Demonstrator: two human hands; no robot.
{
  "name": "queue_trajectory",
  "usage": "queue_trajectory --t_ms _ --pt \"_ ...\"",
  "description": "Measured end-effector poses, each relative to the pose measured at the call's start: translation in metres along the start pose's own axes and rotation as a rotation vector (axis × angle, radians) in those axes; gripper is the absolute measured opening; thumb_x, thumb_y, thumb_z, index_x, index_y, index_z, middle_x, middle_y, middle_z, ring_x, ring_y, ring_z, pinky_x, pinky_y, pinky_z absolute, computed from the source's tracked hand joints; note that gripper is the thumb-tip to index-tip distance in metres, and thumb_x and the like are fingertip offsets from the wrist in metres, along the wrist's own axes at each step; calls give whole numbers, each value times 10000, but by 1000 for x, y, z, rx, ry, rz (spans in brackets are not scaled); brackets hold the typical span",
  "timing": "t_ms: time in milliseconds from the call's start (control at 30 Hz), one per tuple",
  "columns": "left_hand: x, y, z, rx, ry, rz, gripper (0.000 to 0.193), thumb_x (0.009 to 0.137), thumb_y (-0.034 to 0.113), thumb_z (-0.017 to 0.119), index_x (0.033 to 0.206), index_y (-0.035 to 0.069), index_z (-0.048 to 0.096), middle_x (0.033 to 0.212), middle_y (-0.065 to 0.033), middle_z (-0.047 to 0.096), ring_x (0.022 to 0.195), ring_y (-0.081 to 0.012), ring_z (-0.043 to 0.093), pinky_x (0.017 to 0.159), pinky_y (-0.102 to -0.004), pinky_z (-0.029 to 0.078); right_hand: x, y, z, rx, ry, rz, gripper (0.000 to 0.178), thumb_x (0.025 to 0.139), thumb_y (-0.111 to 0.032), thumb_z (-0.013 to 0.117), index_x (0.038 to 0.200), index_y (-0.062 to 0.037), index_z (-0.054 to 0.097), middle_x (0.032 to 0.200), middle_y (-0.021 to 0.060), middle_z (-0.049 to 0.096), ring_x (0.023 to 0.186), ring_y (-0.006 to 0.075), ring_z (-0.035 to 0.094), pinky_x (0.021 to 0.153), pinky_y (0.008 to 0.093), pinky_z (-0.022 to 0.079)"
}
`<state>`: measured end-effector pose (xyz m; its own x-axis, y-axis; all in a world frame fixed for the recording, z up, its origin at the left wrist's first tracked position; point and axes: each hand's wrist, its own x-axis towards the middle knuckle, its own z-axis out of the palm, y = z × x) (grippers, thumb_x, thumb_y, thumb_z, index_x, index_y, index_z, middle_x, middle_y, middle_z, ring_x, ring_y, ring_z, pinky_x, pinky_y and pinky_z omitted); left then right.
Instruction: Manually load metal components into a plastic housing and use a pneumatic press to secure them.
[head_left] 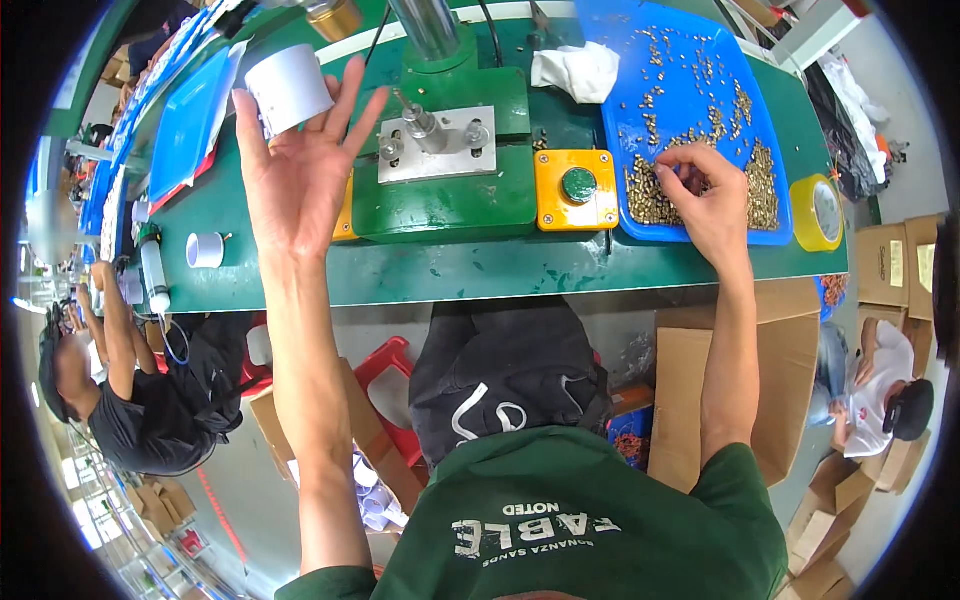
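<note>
My left hand [297,185] is turned palm up over the left part of the bench. Between its thumb and fingers it holds a white plastic cylinder [288,92]; the other fingers stretch out. My right hand [712,195] reaches into a blue tray [640,25], thumb and fingers curled together among small brass pieces [762,185]. What its fingertips grip is hidden. Between my hands stands a green press [440,210]. Its metal fixture plate [455,165] carries an upright pin [425,130]. A yellow box with a green button [578,185] sits at the press's right.
A white cloth [577,72] lies behind the press. Yellow tape [820,213] is right of the tray. Another white cylinder [205,250] and a blue tray [190,125] are at left. Cardboard boxes [685,400] stand below the bench edge. Co-workers [150,410] are at both sides.
</note>
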<state>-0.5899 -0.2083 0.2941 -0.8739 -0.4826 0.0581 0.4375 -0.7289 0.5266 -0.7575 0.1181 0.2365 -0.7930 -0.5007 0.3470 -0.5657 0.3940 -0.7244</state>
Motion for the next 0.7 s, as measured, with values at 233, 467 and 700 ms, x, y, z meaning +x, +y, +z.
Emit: queue_trajectory --t_ms 233,467,700 --pt "-2 -2 7 369 34 101 588 920 466 643 1275 17 509 1199 -172 565 1170 -330 487 903 -375 485 -1 2 1 -10 2 -53 80 797 -35 692 869 1 697 756 72 647 614 134 544 568 280 444" --pt "5 -8 20 484 -16 19 536 980 357 530 1275 -88 479 1220 -211 568 1166 -418 554 1020 -458 472 -1 4 3 -27 14 -99 104 797 -49 675 887 2 686 758 98 643 631 169 569 590 299 465" --pt "9 -24 32 682 -35 181 482 1021 312 463 1296 -84 448 1298 -255 532 1240 -459 508 1128 -536 360 -3 10 3 -66 23 -113 152 804 -57 675 951 -31 703 820 93 653 691 197 607 634 318 499"
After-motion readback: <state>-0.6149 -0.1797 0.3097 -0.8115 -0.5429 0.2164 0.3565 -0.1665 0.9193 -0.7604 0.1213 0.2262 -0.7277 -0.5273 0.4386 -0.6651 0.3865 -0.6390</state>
